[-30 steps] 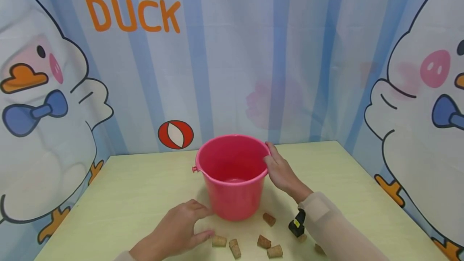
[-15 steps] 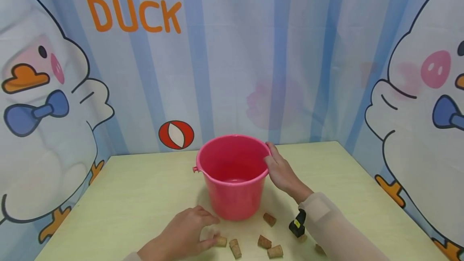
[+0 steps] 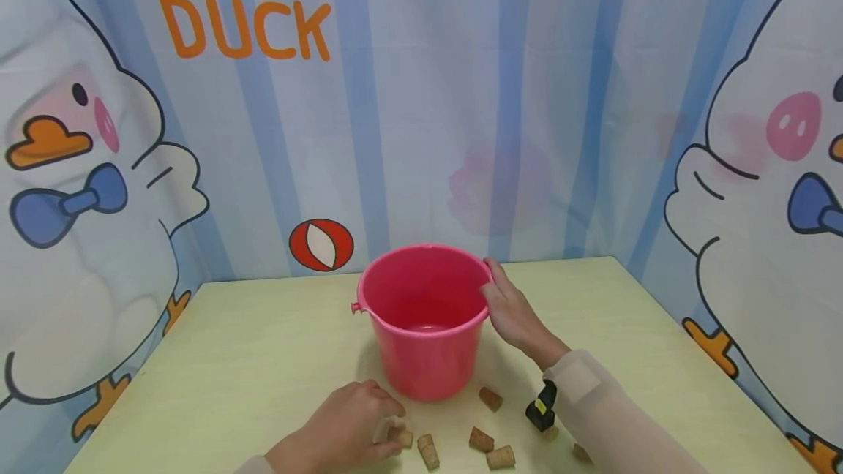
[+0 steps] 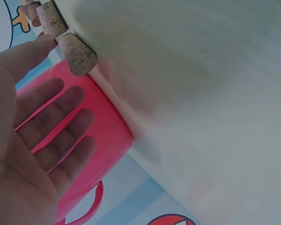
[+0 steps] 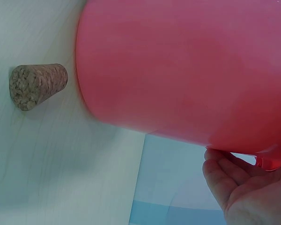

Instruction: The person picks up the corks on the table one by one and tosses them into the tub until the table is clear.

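The head view looks from above the surface's (image 3: 276, 342) near side, facing forward and down; both wrist views, close up and tilted, share the pink bucket (image 5: 164, 65).

Bare left hand (image 3: 352, 423) low, right hand (image 3: 514, 313) farther forward
Left fingers (image 4: 72, 97) slightly bent, apart; right hand grips, wrist (image 3: 546, 349) bare beyond a cream fabric sleeve (image 3: 612, 408).

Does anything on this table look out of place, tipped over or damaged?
Nothing looks damaged. The bucket stands upright, held by the right hand. The only untidy part is the corks, scattered at different angles on the table in front of it; the left hand is close to one.
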`<action>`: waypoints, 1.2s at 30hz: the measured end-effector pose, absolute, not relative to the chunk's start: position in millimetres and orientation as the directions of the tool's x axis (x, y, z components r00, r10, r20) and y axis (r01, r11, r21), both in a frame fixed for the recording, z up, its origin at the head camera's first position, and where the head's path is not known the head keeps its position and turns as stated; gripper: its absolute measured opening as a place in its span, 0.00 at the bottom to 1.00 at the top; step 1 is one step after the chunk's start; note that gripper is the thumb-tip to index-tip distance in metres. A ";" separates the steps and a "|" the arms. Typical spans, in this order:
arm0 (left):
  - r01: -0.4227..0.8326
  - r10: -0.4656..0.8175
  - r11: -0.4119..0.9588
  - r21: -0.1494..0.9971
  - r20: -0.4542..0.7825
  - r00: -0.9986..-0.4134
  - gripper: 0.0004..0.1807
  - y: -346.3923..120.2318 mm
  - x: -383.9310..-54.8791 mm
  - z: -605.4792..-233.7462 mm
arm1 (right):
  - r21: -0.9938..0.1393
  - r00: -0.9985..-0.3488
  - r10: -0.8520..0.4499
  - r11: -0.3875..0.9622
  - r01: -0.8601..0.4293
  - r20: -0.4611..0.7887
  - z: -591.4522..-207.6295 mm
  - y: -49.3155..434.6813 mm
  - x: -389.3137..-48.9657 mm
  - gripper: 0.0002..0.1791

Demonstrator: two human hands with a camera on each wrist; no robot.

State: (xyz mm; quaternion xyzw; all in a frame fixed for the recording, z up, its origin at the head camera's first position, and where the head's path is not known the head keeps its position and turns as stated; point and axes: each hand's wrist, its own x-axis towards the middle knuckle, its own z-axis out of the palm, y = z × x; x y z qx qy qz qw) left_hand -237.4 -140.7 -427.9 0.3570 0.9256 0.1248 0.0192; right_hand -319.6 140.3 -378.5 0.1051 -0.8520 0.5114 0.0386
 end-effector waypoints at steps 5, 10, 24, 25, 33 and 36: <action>0.686 0.690 0.692 0.225 0.071 -0.720 0.12 -138.1 -239.6 -434.1 | -0.866 -0.976 -0.137 0.452 -0.214 0.170 -379.0 140.2 -319.7 0.35; 0.716 0.713 0.671 0.192 0.097 -0.694 0.06 -135.6 -239.9 -438.0 | -0.866 -0.975 -0.140 0.449 -0.218 0.173 -379.3 140.1 -319.8 0.36; 0.736 0.727 0.664 0.131 0.116 -0.676 0.11 -132.9 -238.4 -443.4 | -0.864 -0.973 -0.146 0.451 -0.225 0.177 -379.0 139.7 -319.5 0.35; 0.739 0.729 0.662 0.125 0.122 -0.674 0.11 -133.2 -238.2 -443.7 | -0.864 -0.974 -0.145 0.452 -0.224 0.177 -379.0 139.8 -319.7 0.35; 0.741 0.722 0.662 0.117 0.167 -0.671 0.11 -136.1 -236.7 -438.7 | -0.865 -0.975 -0.142 0.453 -0.216 0.170 -378.6 140.2 -319.5 0.35; 0.746 0.724 0.659 0.102 0.185 -0.665 0.12 -136.1 -235.3 -435.8 | -0.865 -0.975 -0.144 0.452 -0.217 0.169 -377.9 140.8 -319.3 0.35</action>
